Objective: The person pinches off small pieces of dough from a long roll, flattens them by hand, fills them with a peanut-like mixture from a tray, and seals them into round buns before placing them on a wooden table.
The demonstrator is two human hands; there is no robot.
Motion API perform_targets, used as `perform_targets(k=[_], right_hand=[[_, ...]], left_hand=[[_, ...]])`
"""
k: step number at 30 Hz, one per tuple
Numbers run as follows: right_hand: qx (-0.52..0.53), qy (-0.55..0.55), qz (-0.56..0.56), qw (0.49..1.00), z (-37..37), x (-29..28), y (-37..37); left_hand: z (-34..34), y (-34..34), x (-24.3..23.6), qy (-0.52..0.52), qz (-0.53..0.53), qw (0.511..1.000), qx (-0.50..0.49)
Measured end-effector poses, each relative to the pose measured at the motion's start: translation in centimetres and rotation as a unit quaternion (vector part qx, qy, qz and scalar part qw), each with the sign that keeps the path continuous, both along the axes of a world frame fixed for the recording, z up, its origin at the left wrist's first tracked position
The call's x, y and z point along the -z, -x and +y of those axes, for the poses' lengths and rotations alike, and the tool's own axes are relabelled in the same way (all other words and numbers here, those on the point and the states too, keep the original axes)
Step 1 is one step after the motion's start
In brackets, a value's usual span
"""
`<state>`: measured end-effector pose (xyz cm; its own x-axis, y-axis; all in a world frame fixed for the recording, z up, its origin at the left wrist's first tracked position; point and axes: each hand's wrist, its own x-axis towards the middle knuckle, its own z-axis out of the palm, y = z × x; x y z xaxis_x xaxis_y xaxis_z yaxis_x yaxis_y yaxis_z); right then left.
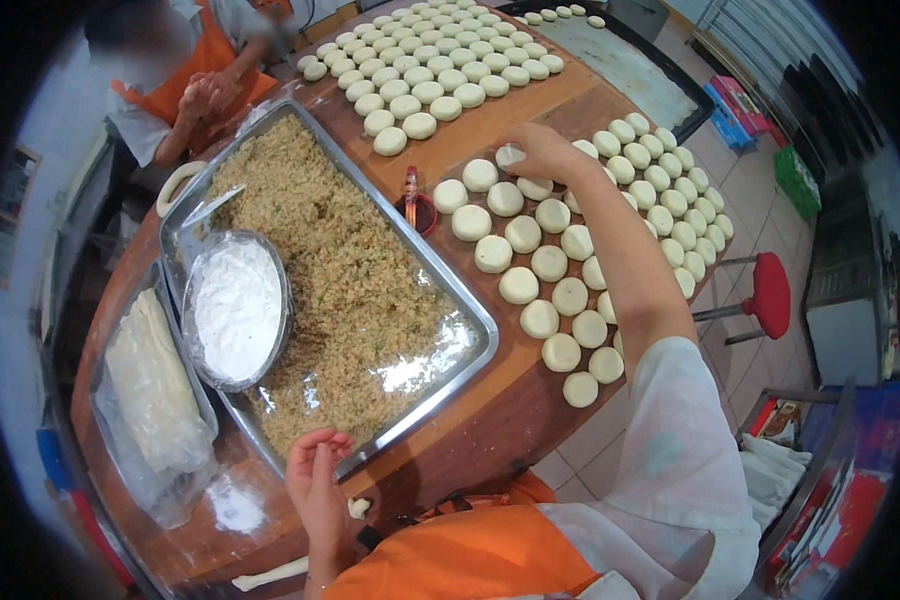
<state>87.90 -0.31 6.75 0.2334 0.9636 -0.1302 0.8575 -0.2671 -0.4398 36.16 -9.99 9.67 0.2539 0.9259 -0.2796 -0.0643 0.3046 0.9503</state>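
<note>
My right hand (542, 153) reaches out across the table, its fingers closed on a pale round dough bun (510, 157) at the far edge of the nearer group of buns. Similar flat buns (523, 235) sit in rows below and beside my right arm. My left hand (316, 478) hovers at the near corner of a big metal tray (485, 345), its fingers loosely curled and apart, with nothing visible in them. Crumbly brown filling (320, 250) flecked with green lies in the tray. A small scrap of dough (359, 508) rests on the table beside my left hand.
A bowl of white flour (235, 310) stands on the tray's left side. Left of it, plastic-wrapped dough (150, 385) lies in another tray. More buns (430, 70) cover the far table. A co-worker's hands (208, 95) meet at upper left. A red stool (770, 295) stands at right.
</note>
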Motion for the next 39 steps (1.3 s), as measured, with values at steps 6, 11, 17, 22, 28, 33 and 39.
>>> perform_targets(k=[6,11,17,22,28,33,39], right_hand=[[0.008,-0.046,-0.036,0.998,0.1,1.4,-0.5],[-0.047,-0.054,-0.043,0.997,0.0,0.7,-0.2],[-0.067,0.010,-0.057,0.996,0.5,-1.0,1.1],[-0.057,0.020,-0.057,0.997,0.6,-0.6,1.4],[-0.057,0.007,-0.068,0.996,0.9,0.0,1.6],[-0.056,-0.072,-0.066,0.994,0.2,0.9,1.3],[-0.015,-0.090,-0.034,0.995,0.0,1.7,1.2]], left_hand=[[0.1,0.4,0.4,0.008,-0.008,1.000,-0.013],[0.1,0.4,0.3,0.016,-0.012,1.000,-0.012],[0.2,0.4,0.4,0.016,-0.010,1.000,-0.024],[0.3,0.6,0.8,0.027,-0.014,0.999,-0.030],[0.5,0.8,1.0,0.039,-0.028,0.998,-0.031],[0.2,1.3,1.0,0.035,-0.050,0.997,-0.036],[-0.7,2.6,0.7,0.039,-0.056,0.997,-0.033]])
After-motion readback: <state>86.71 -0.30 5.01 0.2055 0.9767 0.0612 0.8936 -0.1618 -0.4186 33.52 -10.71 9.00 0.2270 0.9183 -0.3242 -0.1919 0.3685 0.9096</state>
